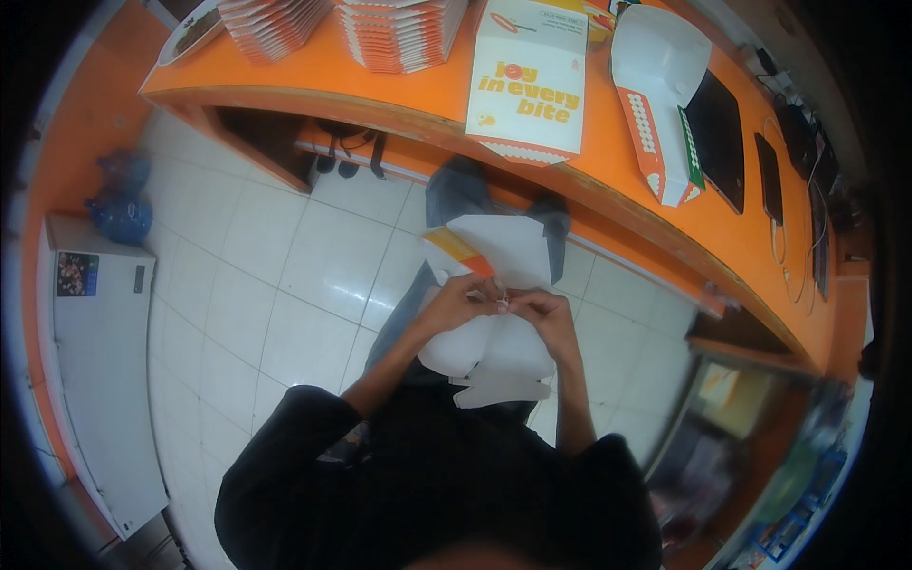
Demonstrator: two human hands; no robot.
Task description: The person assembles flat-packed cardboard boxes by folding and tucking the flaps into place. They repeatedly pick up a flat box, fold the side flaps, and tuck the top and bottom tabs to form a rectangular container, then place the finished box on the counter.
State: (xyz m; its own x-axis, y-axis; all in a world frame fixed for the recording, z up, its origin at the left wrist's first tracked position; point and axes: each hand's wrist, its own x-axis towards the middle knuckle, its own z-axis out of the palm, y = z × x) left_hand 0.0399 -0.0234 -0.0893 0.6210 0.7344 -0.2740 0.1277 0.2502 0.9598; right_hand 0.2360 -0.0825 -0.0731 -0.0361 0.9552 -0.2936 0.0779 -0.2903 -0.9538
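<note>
A partly folded white cardboard food box (503, 242) lies across my lap, its inside facing up. One side flap is printed yellow and orange, and tabs stick out at the end nearest my body. My left hand (463, 302) pinches a small edge of the box near its middle. Close beside it, my right hand (543, 309) pinches the same spot, the fingertips of both hands almost meeting. The exact tab between the fingers is mostly hidden.
Ahead curves an orange counter (399, 95). On it are stacks of folded cartons (404, 33), a flat printed box (527, 85), an open box (660, 57), a tablet (719, 138) and a phone (768, 178). A white fridge (104, 370) stands left, near blue water bottles (122, 214).
</note>
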